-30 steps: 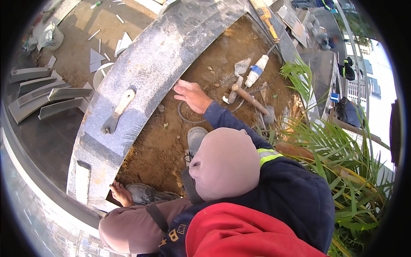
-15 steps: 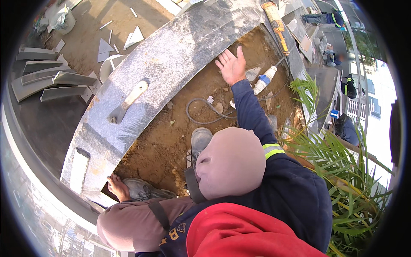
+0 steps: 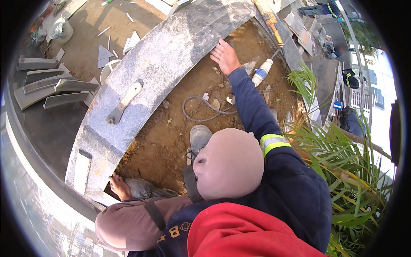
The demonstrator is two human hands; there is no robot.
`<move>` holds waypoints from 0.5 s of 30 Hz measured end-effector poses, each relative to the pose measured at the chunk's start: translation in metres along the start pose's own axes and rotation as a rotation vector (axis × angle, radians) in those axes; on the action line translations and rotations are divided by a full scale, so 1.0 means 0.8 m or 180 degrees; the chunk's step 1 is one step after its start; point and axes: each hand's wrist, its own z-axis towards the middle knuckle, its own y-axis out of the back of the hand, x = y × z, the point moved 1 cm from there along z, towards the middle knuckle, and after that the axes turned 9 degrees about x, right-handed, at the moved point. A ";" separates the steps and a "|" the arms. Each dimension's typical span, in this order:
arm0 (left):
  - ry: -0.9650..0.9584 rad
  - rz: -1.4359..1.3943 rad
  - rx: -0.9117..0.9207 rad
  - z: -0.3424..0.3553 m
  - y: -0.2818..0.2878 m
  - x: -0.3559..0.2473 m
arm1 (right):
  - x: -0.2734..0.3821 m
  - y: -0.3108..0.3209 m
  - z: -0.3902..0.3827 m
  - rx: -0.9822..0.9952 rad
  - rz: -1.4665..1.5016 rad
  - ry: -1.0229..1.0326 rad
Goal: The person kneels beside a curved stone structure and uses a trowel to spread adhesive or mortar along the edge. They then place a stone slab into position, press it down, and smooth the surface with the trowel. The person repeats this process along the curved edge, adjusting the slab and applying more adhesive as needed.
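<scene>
Head: slab (image 3: 165, 62) lengthwise toward upper right

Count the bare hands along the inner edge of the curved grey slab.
2: the right hand at the edge toward the far end of the slab, and the left hand at its near end. Both are plainly in view.

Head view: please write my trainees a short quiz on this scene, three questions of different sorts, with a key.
1. Multiple choice: Which of these lies on the curved stone slab?
A) bucket
B) pale-handled scraper
C) shoe

2. True or false: The right hand is holding the scraper.

3. Fill in the gap: The white cable connector on the soil has a ____ band.

Key:
1. B
2. False; that hand is open at the slab's inner edge.
3. blue
</scene>
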 end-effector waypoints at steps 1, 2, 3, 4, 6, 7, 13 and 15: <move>-0.0027 -0.0025 0.0026 -0.002 -0.001 0.000 | 0.000 0.002 0.004 -0.0019 -0.0059 0.0033; -0.0075 -0.0040 0.0170 0.000 0.003 -0.002 | 0.002 -0.002 0.010 -0.0201 -0.0121 -0.0006; -0.0074 -0.0082 0.0134 0.001 0.008 0.000 | 0.007 -0.005 0.016 -0.0380 -0.0190 -0.0049; -0.0060 -0.0121 0.0107 0.003 0.011 0.001 | 0.009 -0.006 0.022 -0.0574 -0.0262 -0.0090; -0.0055 -0.0141 0.0106 0.004 0.011 0.001 | 0.009 -0.009 0.042 -0.1117 -0.0374 -0.0082; -0.0009 -0.0177 0.0093 0.004 0.005 -0.001 | 0.007 -0.010 0.046 -0.1407 -0.0442 -0.0092; -0.0061 -0.0276 0.0045 -0.004 -0.004 -0.004 | 0.006 -0.016 0.061 -0.1987 -0.0810 0.0068; 0.0028 -0.0412 0.0098 -0.006 -0.005 -0.004 | 0.006 -0.009 0.066 -0.1869 -0.0822 -0.0018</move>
